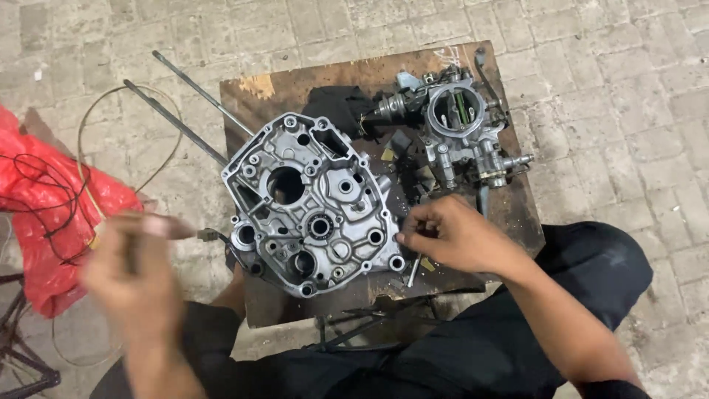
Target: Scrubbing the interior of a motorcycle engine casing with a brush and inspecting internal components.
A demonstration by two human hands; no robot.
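Furthest left, beyond the left hand, a crumpled red plastic bag (44, 214) lies on the paving with thin black wire (52, 199) looped over it. The left hand (133, 277) is raised off the work and blurred; its fingers seem curled round a slim, pale-tipped tool (159, 227) whose dark end points toward the casing, but the smear hides how tight the grip is, so I cannot tell for sure. Just right of that tool tip sits the grey cast-aluminium engine crankcase half (314, 207), lying flat with its open face up on a worn brown wooden board (369, 74). Two long thin steel rods (185, 111) run up and away from its far left corner.

The right hand (450, 236) rests at the casing's right edge, fingertips pinched together against the rim near a bolt hole, steadying it. Beyond that hand, further from the body, stands a grey metal carburettor (461, 122), with a black cloth (340, 107) to its left.

To do this well, I judge the right hand should keep pressing the casing down onto the board so it cannot rock, while the left brings the tool in slowly and squarely to the hole, avoiding scraping the machined mating face.
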